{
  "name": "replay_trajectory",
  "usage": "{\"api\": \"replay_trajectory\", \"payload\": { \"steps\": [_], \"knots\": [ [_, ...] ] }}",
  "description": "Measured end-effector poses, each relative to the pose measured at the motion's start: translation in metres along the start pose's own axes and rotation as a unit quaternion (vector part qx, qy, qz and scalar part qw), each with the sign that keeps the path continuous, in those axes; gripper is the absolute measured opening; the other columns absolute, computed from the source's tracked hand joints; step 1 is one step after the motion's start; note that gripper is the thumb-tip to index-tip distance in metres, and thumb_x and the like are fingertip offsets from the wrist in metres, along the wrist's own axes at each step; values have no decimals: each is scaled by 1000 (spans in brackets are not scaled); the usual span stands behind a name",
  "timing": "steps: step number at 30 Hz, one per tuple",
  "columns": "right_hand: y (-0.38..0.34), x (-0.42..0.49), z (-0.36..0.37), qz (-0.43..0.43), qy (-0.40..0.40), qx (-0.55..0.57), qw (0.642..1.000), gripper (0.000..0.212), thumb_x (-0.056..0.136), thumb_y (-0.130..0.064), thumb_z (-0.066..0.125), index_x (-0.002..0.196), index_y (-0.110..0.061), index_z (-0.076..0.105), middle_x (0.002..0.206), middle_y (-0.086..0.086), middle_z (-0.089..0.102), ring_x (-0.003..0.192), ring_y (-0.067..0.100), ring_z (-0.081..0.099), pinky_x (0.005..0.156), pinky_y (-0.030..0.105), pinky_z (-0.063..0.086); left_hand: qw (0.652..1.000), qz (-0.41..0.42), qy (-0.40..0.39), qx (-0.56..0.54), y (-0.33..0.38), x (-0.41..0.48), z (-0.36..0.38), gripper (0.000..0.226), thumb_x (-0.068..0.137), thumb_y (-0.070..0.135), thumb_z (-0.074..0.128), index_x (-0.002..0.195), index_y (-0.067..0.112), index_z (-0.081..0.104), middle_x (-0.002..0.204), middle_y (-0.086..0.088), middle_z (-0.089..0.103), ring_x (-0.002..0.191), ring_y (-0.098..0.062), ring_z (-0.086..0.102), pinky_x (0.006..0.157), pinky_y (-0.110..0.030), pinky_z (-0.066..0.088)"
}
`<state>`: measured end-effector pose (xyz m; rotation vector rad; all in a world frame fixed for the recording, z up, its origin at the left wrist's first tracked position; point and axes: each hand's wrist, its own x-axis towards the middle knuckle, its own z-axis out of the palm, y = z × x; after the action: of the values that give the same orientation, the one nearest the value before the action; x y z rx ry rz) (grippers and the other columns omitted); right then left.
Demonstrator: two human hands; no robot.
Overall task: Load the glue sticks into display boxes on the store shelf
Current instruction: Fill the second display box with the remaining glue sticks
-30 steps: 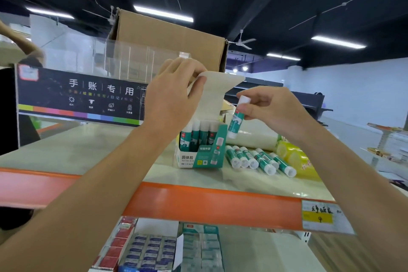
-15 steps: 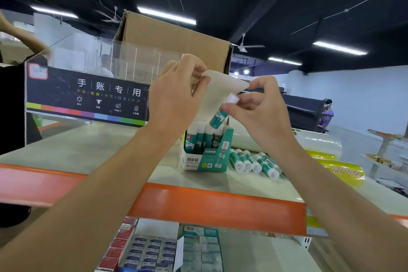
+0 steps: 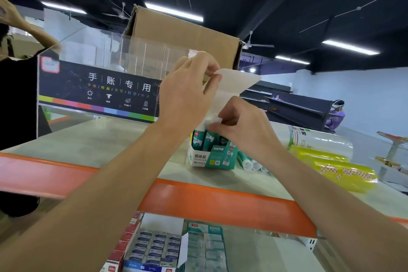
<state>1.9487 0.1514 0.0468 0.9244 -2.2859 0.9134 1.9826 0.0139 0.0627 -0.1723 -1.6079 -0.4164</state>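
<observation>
Head view: your left hand [image 3: 185, 97] pinches the lid flap [image 3: 238, 81] of the display box [image 3: 212, 158], holding it upright. Your right hand [image 3: 245, 126] pinches a glue stick [image 3: 217, 119] by its white cap at the box opening. Several sticks already stand inside. On the shelf [image 3: 110, 139], just beside the box, lie loose sticks [image 3: 249, 162]; loading appears part-complete.

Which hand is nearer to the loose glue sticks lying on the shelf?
Right. The right hand, holding a glue stick at the display box, is just above the loose glue sticks; the left hand is higher, pinching the flap.
</observation>
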Motion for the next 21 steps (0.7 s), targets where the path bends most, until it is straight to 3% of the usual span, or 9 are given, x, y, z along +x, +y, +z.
{"api": "replay_trajectory", "payload": {
  "steps": [2, 8, 15, 21],
  "knots": [
    [1, 1, 2, -3, -12, -19, 1000, 23, 76, -30, 78, 79, -23, 57, 81, -9, 68, 79, 9, 65, 69, 29, 55, 1000, 4, 0, 2, 0, -1, 1, 7, 87, 23, 62, 90, 17, 59, 81, 20, 50, 72, -1, 38, 63, -18, 30],
    [2, -1, 3, -24, -22, -26, 999, 10, 83, -26, 72, 81, -24, 62, 75, -16, 64, 75, 0, 62, 67, 16, 51, 1000, 17, 0, -6, -1, -1, 1, 7, 86, 22, 62, 89, 16, 59, 81, 19, 53, 73, 1, 35, 61, -14, 26],
    [0, 0, 0, -39, -22, -59, 997, 9, 83, -24, 71, 85, -16, 70, 86, -5, 65, 81, 11, 60, 76, 28, 50, 1000, 18, 6, -8, -1, -2, 1, 7, 86, 22, 62, 88, 16, 59, 79, 20, 51, 72, 1, 35, 60, -16, 25],
    [-1, 2, -8, -57, -48, -86, 994, 8, 87, -20, 65, 89, -15, 71, 90, -6, 67, 84, 10, 59, 71, 18, 44, 1000, 24, -6, -3, 1, -2, -1, 7, 87, 22, 62, 89, 17, 58, 80, 19, 49, 74, 2, 32, 58, -16, 26]
  ]
}}
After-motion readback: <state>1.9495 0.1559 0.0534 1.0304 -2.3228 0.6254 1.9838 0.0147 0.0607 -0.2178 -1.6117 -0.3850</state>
